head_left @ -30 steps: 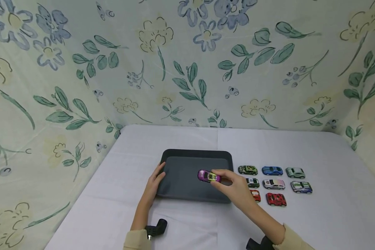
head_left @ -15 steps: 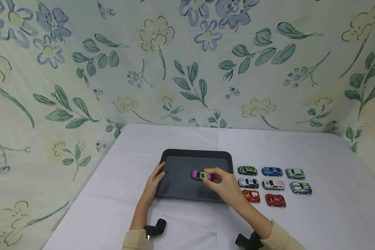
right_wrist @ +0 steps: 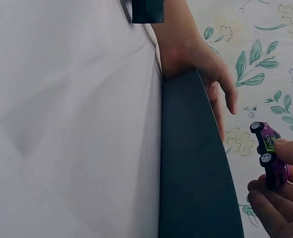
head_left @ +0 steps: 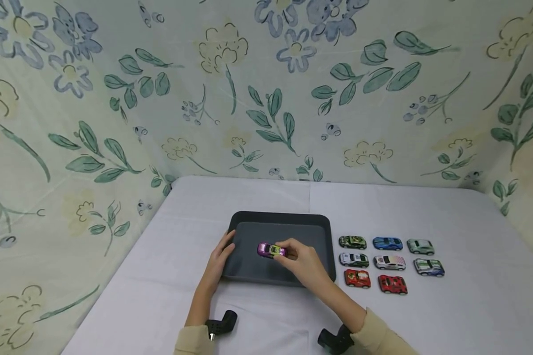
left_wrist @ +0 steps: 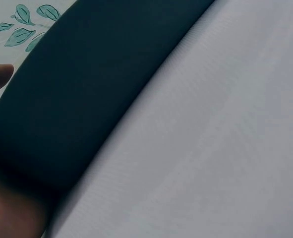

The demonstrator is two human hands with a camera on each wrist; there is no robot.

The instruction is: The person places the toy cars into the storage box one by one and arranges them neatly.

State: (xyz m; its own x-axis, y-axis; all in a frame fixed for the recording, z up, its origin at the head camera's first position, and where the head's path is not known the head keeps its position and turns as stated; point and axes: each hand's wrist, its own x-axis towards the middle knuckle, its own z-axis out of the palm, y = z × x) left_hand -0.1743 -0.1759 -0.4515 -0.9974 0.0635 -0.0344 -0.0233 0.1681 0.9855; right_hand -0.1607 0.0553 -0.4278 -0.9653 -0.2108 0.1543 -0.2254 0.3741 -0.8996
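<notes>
My right hand pinches a purple and yellow-green toy car between thumb and fingers, above the dark grey tray. In the right wrist view, the same toy car shows its black wheels and stands clear above the tray's rim. At the tray's left end, my left hand holds the side, its fingertips bent over the rim. The left wrist view has only a fingertip and a blurred part of the hand against the tray's outer wall.
Right of the tray, several toy cars stand in rows on the white cloth: green, blue, pale green, white and red among them. A floral curtain hangs behind the table.
My right hand has carried the purple toy car leftward over the tray, uncovering the white and red cars near the tray's right side. The left hand has stayed at the tray's left end.
</notes>
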